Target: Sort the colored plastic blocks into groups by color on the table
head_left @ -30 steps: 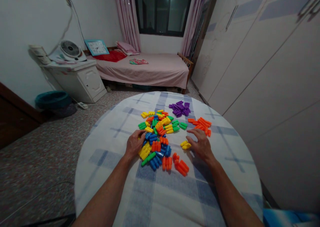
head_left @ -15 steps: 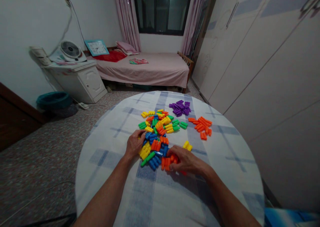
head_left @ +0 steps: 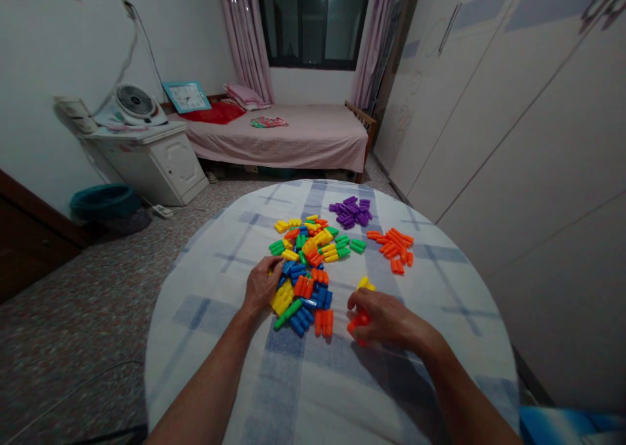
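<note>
Orange bullet-shaped plastic building blocks [head_left: 358, 322] are between the thumb and fingers of my right hand [head_left: 388, 318], low over the cloth. Just beyond those fingers lies a yellow block [head_left: 365, 283], partly hidden. My left hand [head_left: 261, 284] rests against the left edge of a mixed pile, fingers apart and bent around its side, fingertips partly hidden. By that hand are blue blocks [head_left: 294, 270], yellow blocks [head_left: 282, 298] and a long green piece [head_left: 288, 314]. An orange block [head_left: 323, 323] sits at the pile's near right corner.
Purple blocks [head_left: 350, 212] form a heap at the back of the round, cloth-covered table [head_left: 205, 340]. Orange blocks [head_left: 394, 244] are heaped at the right. More yellow, green and orange blocks [head_left: 317, 239] lie behind the near pile. A bed [head_left: 303, 132] stands beyond.
My right hand has moved right, away from the mixed pile, with orange blocks in its fingers. My left hand has stayed at the pile's left edge.
</note>
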Available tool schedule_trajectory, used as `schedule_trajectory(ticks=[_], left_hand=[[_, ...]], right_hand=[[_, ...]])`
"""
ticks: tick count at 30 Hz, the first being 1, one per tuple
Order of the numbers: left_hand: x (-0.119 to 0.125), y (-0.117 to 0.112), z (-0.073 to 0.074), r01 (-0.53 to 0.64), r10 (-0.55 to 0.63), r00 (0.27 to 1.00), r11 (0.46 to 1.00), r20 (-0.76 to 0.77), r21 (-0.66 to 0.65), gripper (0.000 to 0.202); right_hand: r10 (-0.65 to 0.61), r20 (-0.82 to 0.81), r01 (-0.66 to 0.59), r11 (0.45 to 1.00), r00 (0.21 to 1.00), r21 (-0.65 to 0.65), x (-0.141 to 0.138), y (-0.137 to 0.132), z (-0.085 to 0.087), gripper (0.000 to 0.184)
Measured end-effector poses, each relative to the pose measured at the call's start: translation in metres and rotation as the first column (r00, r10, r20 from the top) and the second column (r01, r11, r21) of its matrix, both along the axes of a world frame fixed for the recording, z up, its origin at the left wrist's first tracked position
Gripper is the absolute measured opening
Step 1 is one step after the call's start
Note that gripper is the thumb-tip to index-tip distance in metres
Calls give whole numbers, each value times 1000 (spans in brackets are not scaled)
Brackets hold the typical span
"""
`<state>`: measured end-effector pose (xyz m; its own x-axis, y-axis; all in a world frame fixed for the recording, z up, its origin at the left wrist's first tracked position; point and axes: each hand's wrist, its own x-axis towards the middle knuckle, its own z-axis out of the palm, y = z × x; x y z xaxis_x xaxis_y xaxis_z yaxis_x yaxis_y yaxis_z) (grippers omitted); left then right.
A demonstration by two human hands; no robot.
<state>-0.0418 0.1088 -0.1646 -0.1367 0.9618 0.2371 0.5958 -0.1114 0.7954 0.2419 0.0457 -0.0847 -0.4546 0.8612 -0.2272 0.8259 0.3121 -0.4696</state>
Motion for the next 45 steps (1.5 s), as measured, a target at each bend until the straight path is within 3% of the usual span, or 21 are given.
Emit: schedule_trajectory(ticks=[5, 14, 18, 22, 25, 27, 31, 33, 35, 38, 41, 45], left_hand=[[-2, 1, -4, 9, -9, 1000, 1000, 9, -2, 34], [-2, 1, -4, 12, -12, 1000, 1000, 5, 5, 35], [-1, 1, -3, 10, -10, 1000, 1000, 10, 8, 35], [-2, 1, -5, 9, -9, 1000, 1000, 9, 7, 35], [-1, 1, -5, 12, -12, 1000, 1000, 6, 2, 34], [-1, 1, -4, 12, -12, 1000, 1000, 8, 1, 34], [-1, 1, -3, 5, -5, 1000, 1000, -6, -2, 34], [-1, 1, -2, 4, -5, 1000, 1000, -15, -9, 34], [-1, 1, -2, 8, -8, 1000, 1000, -18, -15, 34], [-1, 2, -3, 11, -11, 1000, 1000, -21, -7, 34], [-1, 2, -4, 5, -4, 1000, 1000, -16, 11, 34], [0, 1, -3, 3, -3, 1000, 1000, -13, 15, 34]], right_hand=[[16, 81, -14, 1000, 997, -20, -12, -3, -3, 21], [10, 82, -2, 995, 997, -96, -11, -5, -3, 35], [40, -10, -41, 998, 999, -44, -8, -12, -12, 23], [85, -178, -86, 996, 980, 2, 4, -10, -7, 14], [-1, -252, 46, 984, 968, 172, 29, 12, 1, 19], [-177, -281, 265, 910, 943, 319, 53, 37, -1, 23], [-558, -375, 669, 557, 740, 492, 102, 91, -29, 31], [-656, -404, 757, 436, 637, 487, 116, 107, -49, 37], [-682, -404, 777, 412, 610, 477, 119, 114, -68, 44], [-672, -382, 758, 445, 634, 476, 115, 114, -87, 49], [-646, -398, 749, 462, 651, 475, 112, 112, -93, 52], [-603, -489, 773, 427, 630, 469, 113, 111, -92, 56]])
